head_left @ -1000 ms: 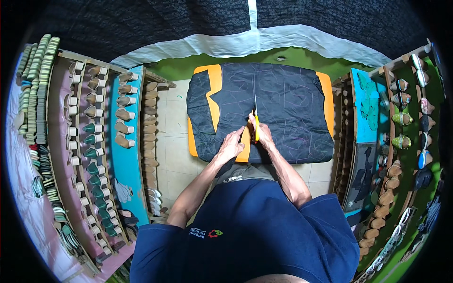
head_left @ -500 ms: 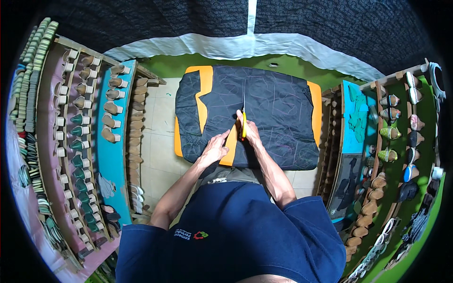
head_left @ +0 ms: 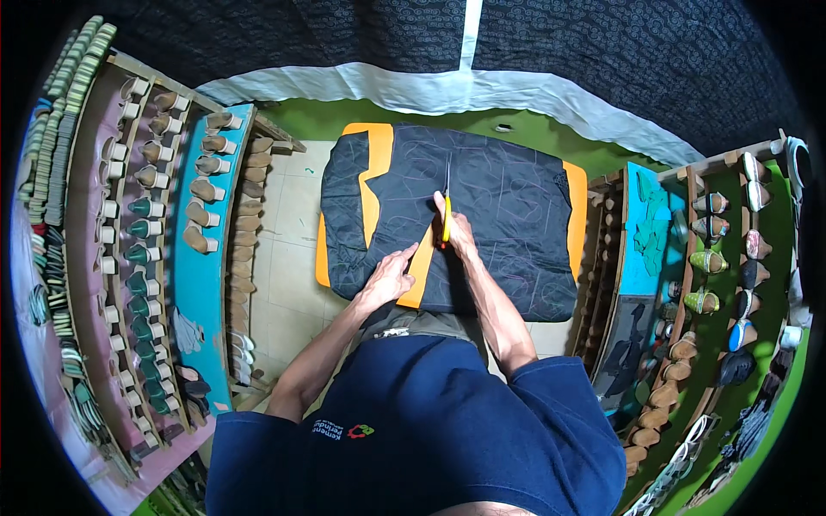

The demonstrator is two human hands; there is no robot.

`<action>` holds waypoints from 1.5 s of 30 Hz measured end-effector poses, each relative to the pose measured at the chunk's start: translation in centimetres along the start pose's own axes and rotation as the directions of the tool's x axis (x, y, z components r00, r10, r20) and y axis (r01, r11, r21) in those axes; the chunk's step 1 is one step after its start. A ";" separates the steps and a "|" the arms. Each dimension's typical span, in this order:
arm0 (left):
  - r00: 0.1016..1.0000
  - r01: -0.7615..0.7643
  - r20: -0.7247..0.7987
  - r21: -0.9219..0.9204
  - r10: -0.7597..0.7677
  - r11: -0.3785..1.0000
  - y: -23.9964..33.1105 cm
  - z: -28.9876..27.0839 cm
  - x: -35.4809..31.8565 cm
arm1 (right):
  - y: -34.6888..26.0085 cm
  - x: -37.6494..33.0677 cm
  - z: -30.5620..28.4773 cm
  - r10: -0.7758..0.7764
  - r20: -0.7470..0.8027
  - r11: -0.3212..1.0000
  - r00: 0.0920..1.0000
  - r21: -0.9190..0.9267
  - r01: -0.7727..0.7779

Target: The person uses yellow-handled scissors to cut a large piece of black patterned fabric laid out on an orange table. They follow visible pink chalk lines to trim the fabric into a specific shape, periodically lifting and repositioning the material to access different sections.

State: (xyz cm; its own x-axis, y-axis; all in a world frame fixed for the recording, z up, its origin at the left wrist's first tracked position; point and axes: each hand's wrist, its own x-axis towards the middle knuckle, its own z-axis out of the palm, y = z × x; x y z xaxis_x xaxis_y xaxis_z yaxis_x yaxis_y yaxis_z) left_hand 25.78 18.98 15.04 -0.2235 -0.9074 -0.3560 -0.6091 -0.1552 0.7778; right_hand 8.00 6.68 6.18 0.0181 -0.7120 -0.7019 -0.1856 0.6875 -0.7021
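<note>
A black sheet of fabric (head_left: 508, 215) with thin chalk-like outlines drawn on it lies over an orange table top (head_left: 575, 206). My right hand (head_left: 460, 230) is closed round the yellow-handled scissors (head_left: 446, 220), their blades pointing away from me over the fabric. A long cut runs from the near edge toward the scissors, and a wedge of orange shows between its two sides. Left of this gap, my left hand (head_left: 391, 277) rests on the fabric with fingers stretched out, holding nothing. Another jagged opening in the fabric shows orange at the far left.
Racks of shoe lasts (head_left: 151, 176) stand on the left beside a blue panel (head_left: 194, 284). To the right, another rack holds shoes (head_left: 710, 261) and lasts, with green scraps (head_left: 651, 211) on a blue board. A dark patterned curtain (head_left: 594, 52) hangs beyond the table.
The whole view has shifted slightly. Both hands keep nearly the same place on the fabric, and the scissors stay in my right hand.
</note>
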 end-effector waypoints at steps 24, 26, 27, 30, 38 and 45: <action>1.000 -0.026 -0.006 -0.010 0.026 1.000 -0.4 -0.2 -0.3 | -1.4 2.0 -1.6 -0.073 0.015 0.990 0.997 -0.120 0.074; 0.999 0.012 0.041 0.013 -0.012 1.000 -0.3 -0.4 -0.6 | -0.5 0.5 -2.1 -0.091 -0.049 0.975 0.995 -0.210 0.079; 0.997 0.030 0.066 0.026 -0.031 0.999 -0.3 -0.4 -0.8 | 0.1 -0.3 -2.4 -0.160 -0.106 0.948 0.981 -0.295 0.122; 0.997 -0.009 0.077 0.079 0.003 0.997 -1.2 0.3 -1.3 | 1.6 -4.1 -3.5 -0.353 -0.245 0.820 0.903 -0.546 0.173; 0.987 -0.019 0.161 0.100 0.002 0.995 -2.6 2.5 -2.8 | 8.4 -6.3 -10.0 -0.664 -0.326 0.617 0.673 -0.748 0.246; 0.878 0.104 0.448 0.172 -0.171 0.980 -6.7 6.2 -4.8 | 15.4 -13.0 -9.9 -0.616 -0.367 0.640 0.698 -0.749 0.171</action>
State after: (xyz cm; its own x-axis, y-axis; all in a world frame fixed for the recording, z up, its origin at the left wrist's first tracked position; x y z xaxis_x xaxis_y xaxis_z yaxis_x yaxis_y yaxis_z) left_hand 26.21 26.82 8.28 -0.4324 -0.5947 -0.6777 -0.7505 -0.1792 0.6361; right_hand -4.80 25.12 5.66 -0.2333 -0.9723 -0.0136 -0.8519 0.2111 -0.4792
